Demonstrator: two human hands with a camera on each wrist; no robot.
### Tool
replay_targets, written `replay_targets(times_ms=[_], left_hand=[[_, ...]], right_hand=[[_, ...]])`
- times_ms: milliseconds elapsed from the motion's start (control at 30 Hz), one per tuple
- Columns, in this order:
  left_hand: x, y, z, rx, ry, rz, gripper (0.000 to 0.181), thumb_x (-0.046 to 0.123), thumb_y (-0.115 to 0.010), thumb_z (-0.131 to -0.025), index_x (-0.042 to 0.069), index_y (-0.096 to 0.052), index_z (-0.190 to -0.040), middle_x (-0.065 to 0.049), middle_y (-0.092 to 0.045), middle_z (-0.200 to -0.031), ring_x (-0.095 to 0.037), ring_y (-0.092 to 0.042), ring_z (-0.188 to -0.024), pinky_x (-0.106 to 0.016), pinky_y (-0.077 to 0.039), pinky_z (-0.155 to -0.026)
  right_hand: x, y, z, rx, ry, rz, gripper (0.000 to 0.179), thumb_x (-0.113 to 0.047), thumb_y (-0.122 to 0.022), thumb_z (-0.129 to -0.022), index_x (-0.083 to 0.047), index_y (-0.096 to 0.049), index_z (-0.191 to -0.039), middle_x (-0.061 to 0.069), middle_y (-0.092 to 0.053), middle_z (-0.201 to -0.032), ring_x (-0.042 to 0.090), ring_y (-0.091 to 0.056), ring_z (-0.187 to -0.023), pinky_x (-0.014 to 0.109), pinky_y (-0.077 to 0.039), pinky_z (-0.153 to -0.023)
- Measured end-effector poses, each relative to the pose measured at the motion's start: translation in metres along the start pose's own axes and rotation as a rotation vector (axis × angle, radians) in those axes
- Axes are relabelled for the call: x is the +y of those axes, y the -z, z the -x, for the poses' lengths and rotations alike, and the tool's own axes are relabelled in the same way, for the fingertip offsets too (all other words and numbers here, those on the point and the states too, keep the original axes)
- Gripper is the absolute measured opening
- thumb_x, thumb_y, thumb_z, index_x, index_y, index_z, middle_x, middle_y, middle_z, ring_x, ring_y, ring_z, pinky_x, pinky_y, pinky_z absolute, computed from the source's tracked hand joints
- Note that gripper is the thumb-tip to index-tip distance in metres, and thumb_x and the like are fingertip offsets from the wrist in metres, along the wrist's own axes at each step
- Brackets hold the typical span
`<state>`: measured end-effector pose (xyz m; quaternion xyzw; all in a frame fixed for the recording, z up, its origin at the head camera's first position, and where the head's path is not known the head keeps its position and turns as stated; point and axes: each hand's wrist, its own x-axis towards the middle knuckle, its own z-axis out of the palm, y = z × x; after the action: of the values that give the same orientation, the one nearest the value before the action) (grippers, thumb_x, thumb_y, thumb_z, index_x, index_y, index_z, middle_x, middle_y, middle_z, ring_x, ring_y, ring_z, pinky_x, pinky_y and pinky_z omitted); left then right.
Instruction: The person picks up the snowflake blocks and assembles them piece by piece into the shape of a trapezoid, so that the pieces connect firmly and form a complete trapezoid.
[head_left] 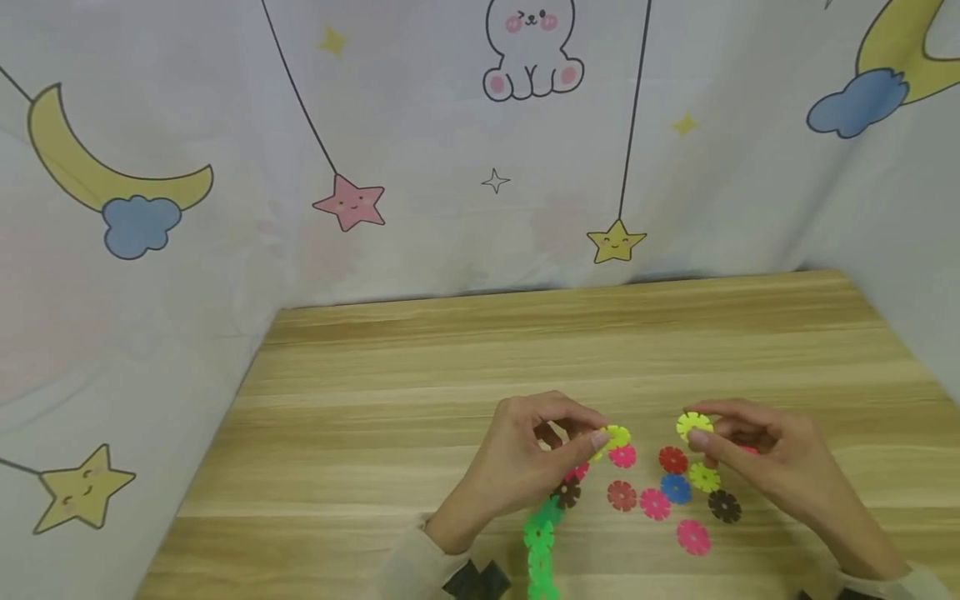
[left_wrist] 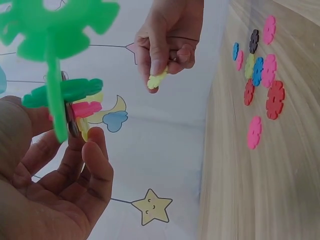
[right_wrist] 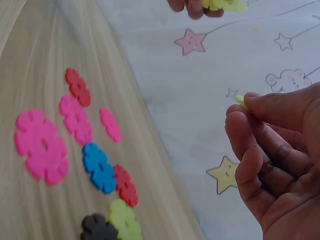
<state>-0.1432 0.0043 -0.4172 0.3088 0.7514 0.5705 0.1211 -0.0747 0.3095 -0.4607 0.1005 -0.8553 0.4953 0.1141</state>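
Left fingers (head_left: 572, 410) pinch a disc chain (head_left: 541, 565) by its yellow end (head_left: 619, 434); right fingers (head_left: 738, 409) grasp a yellow disc (head_left: 692, 423).

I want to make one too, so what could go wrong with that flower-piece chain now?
The left hand pinches the chain at its yellow end, so the green part might sway and pull a joint loose. The right hand pinches just a small yellow disc, which could slip. If it fell, it might get mixed up with the loose yellow disc on the table.
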Motion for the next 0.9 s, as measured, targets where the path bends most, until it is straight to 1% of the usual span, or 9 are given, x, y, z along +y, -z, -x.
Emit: replay_targets(times_ms=[200,267,400,467,567,633,733,900], left_hand=[[0.000,0.002,-0.001,0.018,-0.015,0.001,0.011,0.021,-0.078,-0.100,0.017,-0.084,-0.107,-0.001,-0.080,-0.098,0.000,-0.065,-0.086,-0.024,-0.060,-0.072],[0.001,0.003,-0.001,0.019,-0.019,-0.002,0.011,0.020,-0.078,-0.100,0.017,-0.084,-0.107,-0.001,-0.080,-0.098,0.000,-0.065,-0.086,-0.023,-0.060,-0.072],[0.005,0.006,-0.002,0.018,-0.052,-0.011,0.010,0.020,-0.078,-0.100,0.016,-0.084,-0.107,-0.002,-0.080,-0.097,0.001,-0.065,-0.085,-0.023,-0.061,-0.071],[0.007,0.010,-0.004,0.023,-0.078,-0.016,0.010,0.020,-0.078,-0.100,0.016,-0.084,-0.107,-0.002,-0.080,-0.096,0.000,-0.065,-0.085,-0.024,-0.060,-0.070],[0.013,0.016,-0.007,0.041,-0.096,-0.025,0.010,0.019,-0.079,-0.100,0.017,-0.084,-0.107,0.000,-0.080,-0.096,-0.001,-0.067,-0.086,-0.024,-0.060,-0.070],[0.015,0.019,-0.008,0.057,-0.096,-0.025,0.010,0.019,-0.079,-0.100,0.017,-0.085,-0.107,0.000,-0.080,-0.097,-0.002,-0.067,-0.086,-0.025,-0.061,-0.070],[0.017,0.023,-0.008,0.085,-0.087,-0.021,0.010,0.018,-0.079,-0.099,0.016,-0.085,-0.108,0.000,-0.081,-0.099,-0.003,-0.068,-0.085,-0.025,-0.061,-0.071],[0.017,0.026,-0.006,0.115,-0.091,-0.013,0.010,0.017,-0.079,-0.099,0.016,-0.085,-0.107,-0.001,-0.082,-0.099,-0.003,-0.068,-0.084,-0.024,-0.061,-0.070]], right_hand=[[-0.017,-0.002,-0.010,0.018,0.012,0.002,0.033,0.011,-0.075,-0.093,-0.005,-0.077,-0.122,-0.003,-0.075,-0.076,0.014,-0.071,-0.064,0.023,-0.057,-0.060],[-0.020,-0.004,-0.011,0.021,0.032,-0.015,0.034,0.012,-0.075,-0.093,-0.004,-0.077,-0.122,-0.001,-0.074,-0.076,0.012,-0.071,-0.064,0.022,-0.057,-0.060],[-0.026,-0.007,-0.014,0.021,0.078,-0.059,0.034,0.016,-0.074,-0.091,0.000,-0.077,-0.121,-0.003,-0.074,-0.076,0.008,-0.069,-0.064,0.022,-0.055,-0.058],[-0.030,-0.007,-0.017,0.014,0.087,-0.074,0.034,0.016,-0.073,-0.091,0.001,-0.076,-0.122,-0.004,-0.074,-0.077,0.008,-0.069,-0.064,0.023,-0.054,-0.057],[-0.036,-0.008,-0.020,0.000,0.065,-0.079,0.034,0.014,-0.073,-0.093,-0.002,-0.076,-0.123,-0.004,-0.074,-0.076,0.009,-0.070,-0.064,0.023,-0.056,-0.058],[-0.042,-0.009,-0.022,-0.009,0.056,-0.093,0.033,0.014,-0.072,-0.094,0.000,-0.075,-0.124,-0.002,-0.074,-0.076,0.011,-0.070,-0.064,0.024,-0.057,-0.058],[-0.050,-0.011,-0.026,-0.015,0.048,-0.112,0.033,0.014,-0.072,-0.094,0.001,-0.074,-0.124,-0.002,-0.073,-0.076,0.013,-0.070,-0.065,0.025,-0.057,-0.058],[-0.065,-0.011,-0.032,0.009,0.046,-0.109,0.034,0.015,-0.074,-0.092,0.001,-0.075,-0.123,-0.005,-0.073,-0.074,0.012,-0.070,-0.064,0.028,-0.051,-0.054]])
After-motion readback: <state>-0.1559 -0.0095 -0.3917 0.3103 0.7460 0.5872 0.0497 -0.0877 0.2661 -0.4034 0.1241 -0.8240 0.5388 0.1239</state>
